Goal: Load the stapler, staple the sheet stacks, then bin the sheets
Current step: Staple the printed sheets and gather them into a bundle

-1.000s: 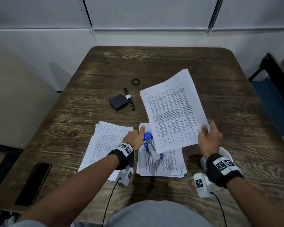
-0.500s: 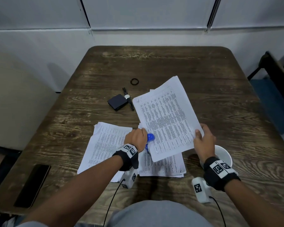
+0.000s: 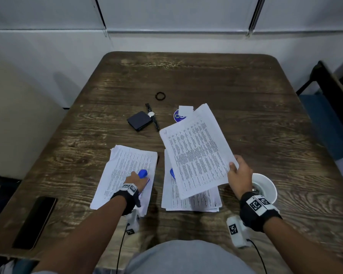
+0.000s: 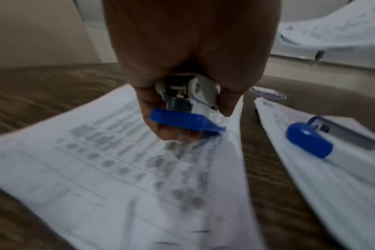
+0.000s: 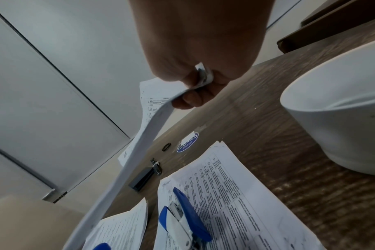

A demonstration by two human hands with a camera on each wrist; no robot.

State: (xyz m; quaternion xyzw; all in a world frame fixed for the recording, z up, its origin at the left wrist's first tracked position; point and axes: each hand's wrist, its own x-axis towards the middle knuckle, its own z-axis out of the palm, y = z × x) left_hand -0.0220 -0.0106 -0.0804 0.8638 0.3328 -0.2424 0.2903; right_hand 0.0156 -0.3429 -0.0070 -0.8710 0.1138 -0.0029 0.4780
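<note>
My left hand grips a blue stapler just above the left sheet stack; the left wrist view shows its blue base and metal hinge between my curled fingers. A second blue and white stapler lies on the middle stack, half hidden in the head view under the sheets I hold. My right hand pinches the near right corner of a printed sheet stack and holds it tilted above the middle stack. A white round container stands right of that hand.
A black wallet, a wristwatch, a black ring and a round blue sticker lie mid-table. A dark phone rests near the front left edge. A dark chair stands past the table's right side.
My left hand has moved left with a stapler, from the middle stack to over the left stack. The right hand has lowered the held sheets and shifted them right.
</note>
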